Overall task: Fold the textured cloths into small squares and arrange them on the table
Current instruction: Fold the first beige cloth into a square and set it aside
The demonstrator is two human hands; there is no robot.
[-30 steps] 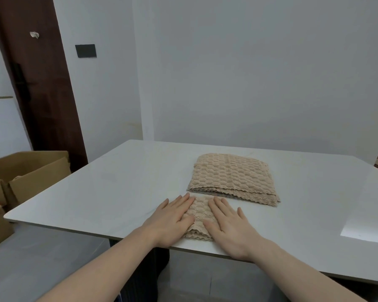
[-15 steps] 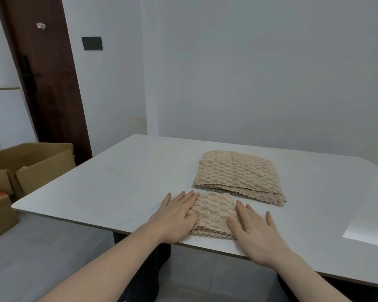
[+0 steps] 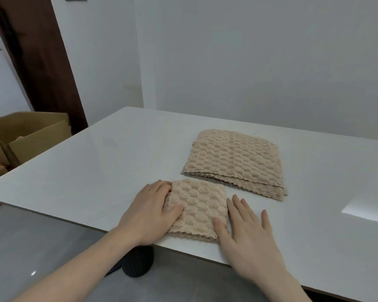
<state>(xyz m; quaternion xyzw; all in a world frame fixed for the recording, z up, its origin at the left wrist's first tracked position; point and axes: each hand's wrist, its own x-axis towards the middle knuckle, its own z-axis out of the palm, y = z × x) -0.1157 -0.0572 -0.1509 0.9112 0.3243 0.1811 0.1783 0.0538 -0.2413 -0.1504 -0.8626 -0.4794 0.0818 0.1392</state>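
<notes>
— Since the folded cloth (image 3: 198,209) is what matters, where does it lie between the hands?

— Right between them, at the near edge of the table (image 3: 100,171). The left hand (image 3: 150,211) rests flat on its left border, thumb lying over the fabric; the right hand (image 3: 247,232) lies flat against its right border, thumb on the near right corner. Both sets of fingers are spread and flat, pressing rather than pinching anything.

— Which hand is nearer, and how does the square run?

— Both are touching it, so neither has the advantage. It looks almost square, its scalloped edges facing the person and no clear long axis.

— And beyond the fingertips?

— Just past them, slightly to the right, sits the stack of cloths (image 3: 235,161), larger and lying flat, its near edge close beside the small square's far edge. I judge the next move to be sliding the square aside, then reaching forward to that stack.

— Any writing or labels?

— None readable. Off to the left stands a cardboard box (image 3: 31,134), and its faces show no print from here.
</notes>
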